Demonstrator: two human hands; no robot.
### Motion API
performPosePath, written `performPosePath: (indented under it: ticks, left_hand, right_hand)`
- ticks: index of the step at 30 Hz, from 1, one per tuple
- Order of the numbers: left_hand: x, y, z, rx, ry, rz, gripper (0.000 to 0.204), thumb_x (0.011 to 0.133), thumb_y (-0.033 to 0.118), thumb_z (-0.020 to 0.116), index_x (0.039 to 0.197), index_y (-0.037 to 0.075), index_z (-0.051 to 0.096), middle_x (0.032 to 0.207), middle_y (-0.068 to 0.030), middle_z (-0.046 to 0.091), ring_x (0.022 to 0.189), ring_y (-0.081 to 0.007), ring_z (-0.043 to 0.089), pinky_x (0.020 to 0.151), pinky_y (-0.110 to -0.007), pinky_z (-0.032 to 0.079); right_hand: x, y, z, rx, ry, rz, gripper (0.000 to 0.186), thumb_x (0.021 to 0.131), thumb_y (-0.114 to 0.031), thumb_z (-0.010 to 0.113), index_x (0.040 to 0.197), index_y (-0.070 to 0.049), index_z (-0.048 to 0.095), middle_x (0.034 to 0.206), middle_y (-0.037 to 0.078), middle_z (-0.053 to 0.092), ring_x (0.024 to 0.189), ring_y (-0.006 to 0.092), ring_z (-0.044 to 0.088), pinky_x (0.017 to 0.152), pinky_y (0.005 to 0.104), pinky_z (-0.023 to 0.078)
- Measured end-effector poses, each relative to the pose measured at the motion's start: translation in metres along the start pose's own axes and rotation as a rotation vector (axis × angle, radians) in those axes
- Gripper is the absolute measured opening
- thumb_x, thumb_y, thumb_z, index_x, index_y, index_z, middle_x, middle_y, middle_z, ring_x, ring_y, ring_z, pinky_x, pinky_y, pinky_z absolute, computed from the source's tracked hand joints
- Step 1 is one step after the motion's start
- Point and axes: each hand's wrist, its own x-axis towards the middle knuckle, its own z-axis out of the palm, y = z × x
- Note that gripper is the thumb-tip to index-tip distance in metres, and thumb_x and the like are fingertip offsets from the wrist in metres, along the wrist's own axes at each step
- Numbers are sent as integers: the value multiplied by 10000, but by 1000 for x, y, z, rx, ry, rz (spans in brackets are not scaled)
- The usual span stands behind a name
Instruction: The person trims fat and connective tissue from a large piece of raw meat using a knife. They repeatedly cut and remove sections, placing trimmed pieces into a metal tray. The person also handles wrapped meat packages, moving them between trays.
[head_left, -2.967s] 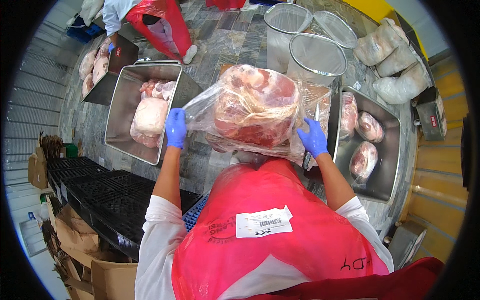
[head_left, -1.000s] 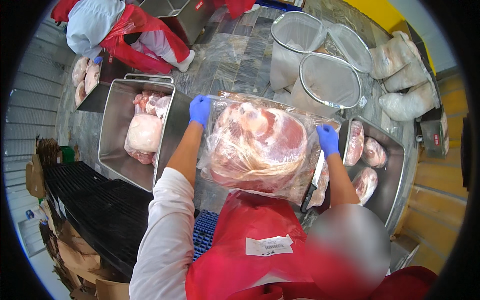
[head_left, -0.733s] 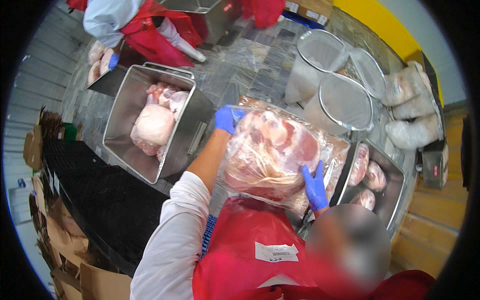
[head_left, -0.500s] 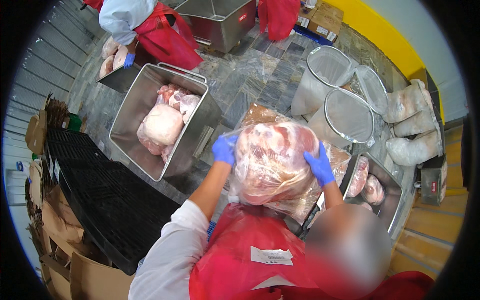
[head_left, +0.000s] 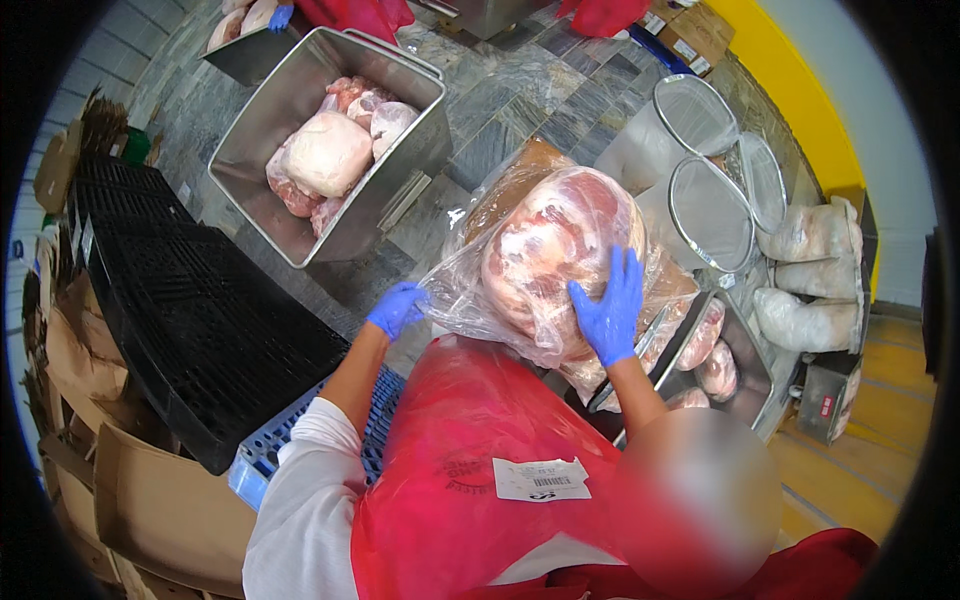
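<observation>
Blue-gloved right hand (head_left: 608, 308) now lies flat, fingers spread, on the clear bag of meat (head_left: 545, 265) lowered against the red apron (head_left: 470, 450), while the left hand (head_left: 396, 308) pinches the bag's edge, no longer held up at both sides, suggesting repositioning

— How do the hands sit?

— Both wear blue gloves. The left hand (head_left: 397, 308) is curled, its fingers (head_left: 412, 300) pinched together in a closed grip.

— And the other?

— The right hand (head_left: 608, 310) lies flat, palm down, fingers (head_left: 622, 268) spread wide and pointing away from the body.

— The arms?

— Both forearms are bare, rising from white sleeves at the lower edge; the left elbow is bent outward.
</observation>
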Motion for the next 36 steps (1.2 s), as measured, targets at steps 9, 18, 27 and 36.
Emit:
performPosePath:
  ticks: [9,18,27,36]
  left_hand:
    - [74,63,110,649,86,690,614,940,305,715,1433,-18,543,1322,-149,676,1208,-270,644,1041,-374,494]
    - [96,51,128,64,-368,-86,236,958,212,671,1132,83,766,1099,-97,766,904,-194,715,835,-332,571]
    - [149,55,151,218,-50,194,255,949,195,633,1041,-3,764,971,-137,766,822,-272,716,758,-408,567]
    - [83,89,176,-402,-54,62,522,994,473,647,1212,1,689,1097,-125,742,882,-257,709,768,-406,578]
  right_hand:
    - [-27,26,40,457,135,380,1113,825,-340,856,1593,98,180,1633,292,278,1530,389,266,1258,435,213]
    - [-29,37,45,708,162,416,1001,872,-189,799,1606,77,172,1655,241,254,1540,325,245,1265,403,175]
    - [-27,48,44,787,120,443,991,893,-161,758,1621,60,122,1689,230,176,1566,308,173,1270,393,140]
    - [-23,57,40,738,58,404,933,923,-156,737,1631,21,155,1674,180,236,1525,285,256,1253,376,190]
